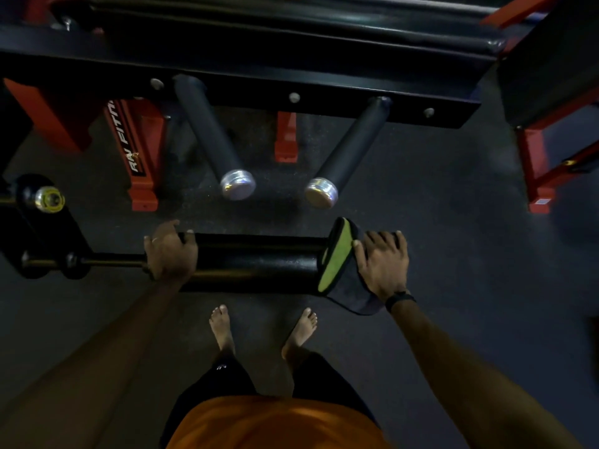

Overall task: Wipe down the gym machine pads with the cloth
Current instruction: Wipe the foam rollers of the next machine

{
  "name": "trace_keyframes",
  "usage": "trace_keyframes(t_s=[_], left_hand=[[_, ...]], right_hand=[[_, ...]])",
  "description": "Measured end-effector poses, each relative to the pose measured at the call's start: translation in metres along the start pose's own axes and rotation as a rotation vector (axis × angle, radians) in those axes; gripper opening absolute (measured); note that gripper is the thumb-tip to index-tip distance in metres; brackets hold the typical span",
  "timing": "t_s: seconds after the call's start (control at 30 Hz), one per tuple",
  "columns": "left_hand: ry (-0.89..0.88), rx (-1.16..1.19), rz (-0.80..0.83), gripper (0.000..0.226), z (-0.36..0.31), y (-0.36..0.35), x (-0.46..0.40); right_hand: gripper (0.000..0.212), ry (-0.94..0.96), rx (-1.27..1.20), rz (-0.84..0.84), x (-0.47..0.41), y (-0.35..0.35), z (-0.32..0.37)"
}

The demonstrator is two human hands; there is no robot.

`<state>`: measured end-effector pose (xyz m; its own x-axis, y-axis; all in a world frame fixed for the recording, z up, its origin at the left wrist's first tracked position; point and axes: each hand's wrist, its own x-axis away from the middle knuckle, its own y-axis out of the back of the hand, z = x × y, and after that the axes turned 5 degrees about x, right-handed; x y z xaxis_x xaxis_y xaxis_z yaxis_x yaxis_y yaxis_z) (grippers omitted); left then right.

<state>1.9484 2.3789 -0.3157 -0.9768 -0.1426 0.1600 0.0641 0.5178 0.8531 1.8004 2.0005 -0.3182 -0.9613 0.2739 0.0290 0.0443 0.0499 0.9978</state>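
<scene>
A black roller pad (256,262) lies crosswise in front of me at waist height. My left hand (170,251) grips its left end, fingers curled over the top. A dark cloth with a green band (340,270) is draped over the pad's right end. My right hand (384,264) presses that cloth onto the pad with fingers spread flat. A black watch sits on my right wrist.
Two black weight pegs with silver caps (238,184) (321,192) jut toward me from a black beam (291,82). Red frame legs (139,157) (538,170) stand on the dark rubber floor. My bare feet (262,332) are under the pad.
</scene>
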Motion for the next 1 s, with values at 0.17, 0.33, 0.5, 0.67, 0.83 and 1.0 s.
trace_keyframes(t_s=[0.17,0.33,0.5,0.67,0.83,1.0], left_hand=[[0.053,-0.017,0.013,0.036,0.034,0.009,-0.024],[0.152,-0.057,0.155,0.046,0.040,0.000,-0.044],[0.222,-0.121,0.221,0.059,0.033,-0.002,-0.043],[0.171,-0.134,0.211,0.048,0.040,-0.004,-0.042],[0.064,-0.083,0.106,0.038,0.034,0.001,-0.030],[-0.062,-0.064,-0.021,0.038,0.044,-0.001,-0.015]], right_hand=[[0.051,-0.116,0.036,0.083,-0.002,0.002,-0.014],[0.056,-0.231,0.015,0.281,-0.027,0.009,-0.010],[0.059,-0.299,0.111,0.258,-0.020,0.007,0.022],[0.070,-0.380,0.043,0.211,0.002,0.006,0.040],[0.072,-0.353,-0.012,0.356,-0.035,0.019,0.022],[0.061,-0.347,-0.109,0.535,-0.056,0.021,0.008]])
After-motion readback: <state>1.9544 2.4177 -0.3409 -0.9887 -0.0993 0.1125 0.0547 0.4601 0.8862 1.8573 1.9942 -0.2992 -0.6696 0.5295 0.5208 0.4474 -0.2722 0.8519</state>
